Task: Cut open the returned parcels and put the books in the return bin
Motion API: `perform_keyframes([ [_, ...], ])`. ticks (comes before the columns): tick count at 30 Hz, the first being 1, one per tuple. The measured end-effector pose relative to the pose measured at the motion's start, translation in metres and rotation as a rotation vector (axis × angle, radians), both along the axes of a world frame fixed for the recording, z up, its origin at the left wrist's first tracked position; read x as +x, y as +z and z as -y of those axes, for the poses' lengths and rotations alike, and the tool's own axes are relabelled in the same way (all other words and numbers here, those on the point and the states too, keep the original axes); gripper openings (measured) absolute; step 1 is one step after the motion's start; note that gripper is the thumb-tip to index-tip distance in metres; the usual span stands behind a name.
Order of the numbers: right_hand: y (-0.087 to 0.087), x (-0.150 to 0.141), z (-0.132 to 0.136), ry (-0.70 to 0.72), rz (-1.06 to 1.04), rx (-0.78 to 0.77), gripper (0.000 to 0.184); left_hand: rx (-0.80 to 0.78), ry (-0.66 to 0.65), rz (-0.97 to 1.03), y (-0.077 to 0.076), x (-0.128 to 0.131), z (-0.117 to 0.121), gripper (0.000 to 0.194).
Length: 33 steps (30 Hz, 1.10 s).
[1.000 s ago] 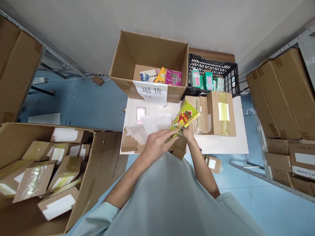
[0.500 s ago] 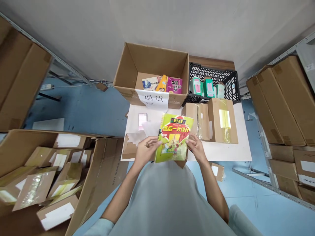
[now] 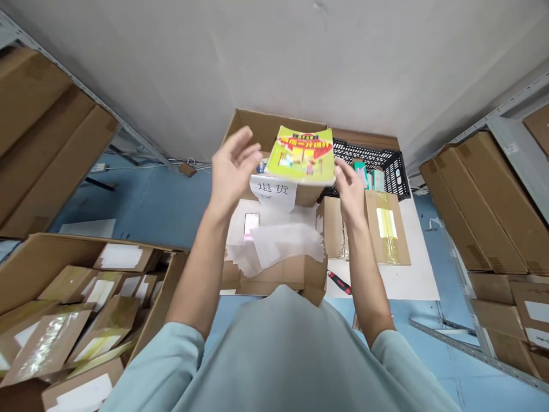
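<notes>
A green and yellow children's book [image 3: 302, 157] with a red title panel is held over the front of an open cardboard box [image 3: 274, 123]. My right hand [image 3: 350, 191] grips the book's right edge between thumb and fingers. Off the book's left side, my left hand [image 3: 234, 171] is raised with its fingers apart and nothing in it. The book hides most of the box's inside. A white paper sign [image 3: 274, 193] with Chinese characters hangs on the box's front.
Beside the box stands a black plastic crate [image 3: 394, 171] with small green cartons. Taped parcels [image 3: 388, 234], a phone [image 3: 251, 224], torn white paper [image 3: 283, 246], an opened carton and a red-black utility knife [image 3: 339, 282] lie on the white table. A large box [image 3: 171, 286] of parcels stands left.
The book has moved forward and up, from over the table to over the box. My left hand has let go of its left edge. Paper and the knife have come into view.
</notes>
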State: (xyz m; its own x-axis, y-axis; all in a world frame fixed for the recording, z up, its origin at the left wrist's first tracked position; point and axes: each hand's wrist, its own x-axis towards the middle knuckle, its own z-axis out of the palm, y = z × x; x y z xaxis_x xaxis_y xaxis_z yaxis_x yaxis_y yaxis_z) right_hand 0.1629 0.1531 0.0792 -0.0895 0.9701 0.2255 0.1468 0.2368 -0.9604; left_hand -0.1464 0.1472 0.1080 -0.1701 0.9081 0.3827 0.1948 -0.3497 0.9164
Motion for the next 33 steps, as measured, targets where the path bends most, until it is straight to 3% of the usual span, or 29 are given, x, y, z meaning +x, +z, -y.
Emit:
perform_keyframes([
  [2, 0.004, -0.001, -0.007, -0.069, 0.006, 0.063, 0.068, 0.082, 0.043, -0.035, 0.011, -0.01, -0.002, 0.067],
  [4, -0.015, -0.001, 0.004, -0.086, 0.042, 0.043, 0.063, 0.062, 0.078, -0.073, -0.006, -0.018, 0.013, 0.057],
  [5, -0.032, 0.0, 0.015, -0.064, 0.088, 0.002, 0.062, 0.013, 0.087, -0.099, -0.026, -0.021, 0.025, 0.054],
  [7, -0.071, -0.001, 0.042, -0.011, 0.23, -0.135, 0.059, -0.156, 0.085, -0.17, -0.081, -0.023, 0.056, 0.049],
  [11, -0.138, -0.011, 0.083, 0.035, 0.651, -0.462, 0.053, -0.725, 0.105, -0.511, -0.198, -0.013, 0.128, 0.048],
  [14, -0.163, -0.027, 0.087, 0.084, 0.97, -0.638, 0.073, -1.139, 0.101, -0.678, -0.255, 0.0, 0.173, 0.06],
  [16, -0.171, -0.039, 0.08, 0.118, 1.127, -0.741, 0.086, -1.229, 0.082, -0.673, -0.277, 0.006, 0.19, 0.066],
  [18, -0.177, -0.05, 0.073, 0.131, 1.202, -0.799, 0.088, -1.237, 0.04, -0.649, -0.294, 0.009, 0.197, 0.058],
  [21, -0.182, -0.062, 0.071, 0.123, 1.218, -0.755, 0.076, -1.202, -0.044, -0.616, -0.314, 0.011, 0.196, 0.036],
  [25, -0.172, -0.07, 0.093, 0.192, 1.198, -0.645, 0.056, -1.138, -0.117, -0.589, -0.331, 0.017, 0.193, 0.044],
  [27, -0.161, -0.072, 0.112, 0.263, 1.17, -0.588, 0.049, -1.117, -0.158, -0.577, -0.335, 0.022, 0.194, 0.047],
  [30, -0.148, -0.077, 0.143, 0.404, 1.168, -0.505, 0.042, -1.1, -0.293, -0.527, -0.334, 0.029, 0.203, 0.035],
  [33, -0.15, -0.095, 0.164, 0.513, 1.228, -0.511, 0.039, -1.087, -0.426, -0.477, -0.324, 0.026, 0.216, 0.022],
])
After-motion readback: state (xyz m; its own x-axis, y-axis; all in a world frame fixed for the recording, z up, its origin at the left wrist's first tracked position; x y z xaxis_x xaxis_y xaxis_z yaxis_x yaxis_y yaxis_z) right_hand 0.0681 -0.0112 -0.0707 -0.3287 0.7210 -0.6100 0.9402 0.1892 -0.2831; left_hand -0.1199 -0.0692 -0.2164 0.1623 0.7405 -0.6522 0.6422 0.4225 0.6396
